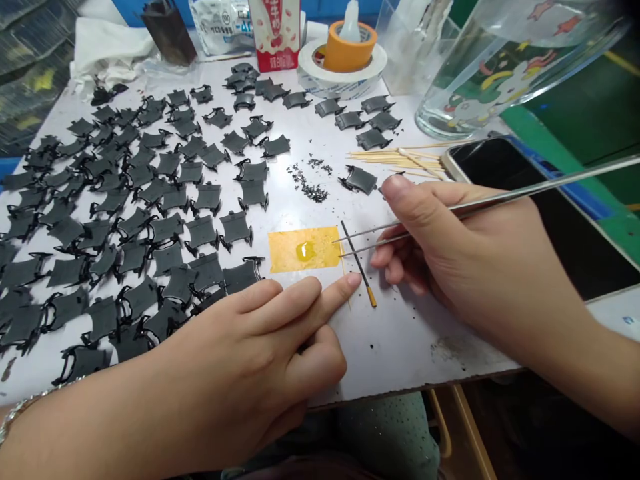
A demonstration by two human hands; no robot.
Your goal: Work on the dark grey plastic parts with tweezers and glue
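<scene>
My right hand (450,247) is closed around long steel tweezers (500,197). Their tips hover at the right edge of a yellow tape patch (285,252) that carries a drop of clear glue (305,251). My left hand (260,353) rests on the white table (400,340), index and middle fingers stretched out toward a thin black stick with an orange tip (359,263), thumb tucked under. The index fingertip lies just left of that stick. Several dark grey plastic clips (150,213) lie spread over the left half of the table.
A bundle of toothpicks (400,160) and a phone (540,200) lie at the right. Tape rolls (345,60), a carton (275,33) and a clear jug (500,60) stand at the back. Black crumbs (310,187) are scattered mid-table.
</scene>
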